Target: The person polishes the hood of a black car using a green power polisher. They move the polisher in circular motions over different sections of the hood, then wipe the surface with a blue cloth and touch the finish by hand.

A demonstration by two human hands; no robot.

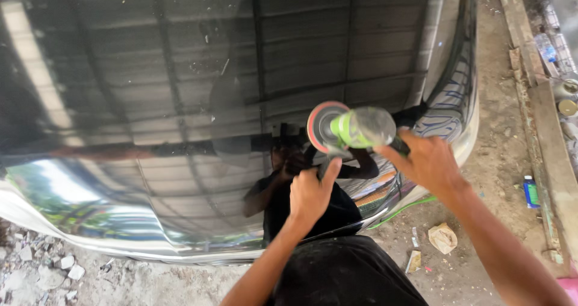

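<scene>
Both hands' grip clenched on green polisher (355,128), left hand (310,191), right hand (427,161), glossy car panel (180,101)

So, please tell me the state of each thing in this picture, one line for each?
Polisher: held in both hands, its pad disc tilted at the glossy panel; spinning or not cannot be told.
Left hand: closed on the polisher's side handle.
Right hand: gripping the polisher's rear body.
Black panel: glossy, mirror-like, reflecting the roof and the person.
Green cord: lying on the dirt ground.
Crumpled paper: lying on the ground.
</scene>
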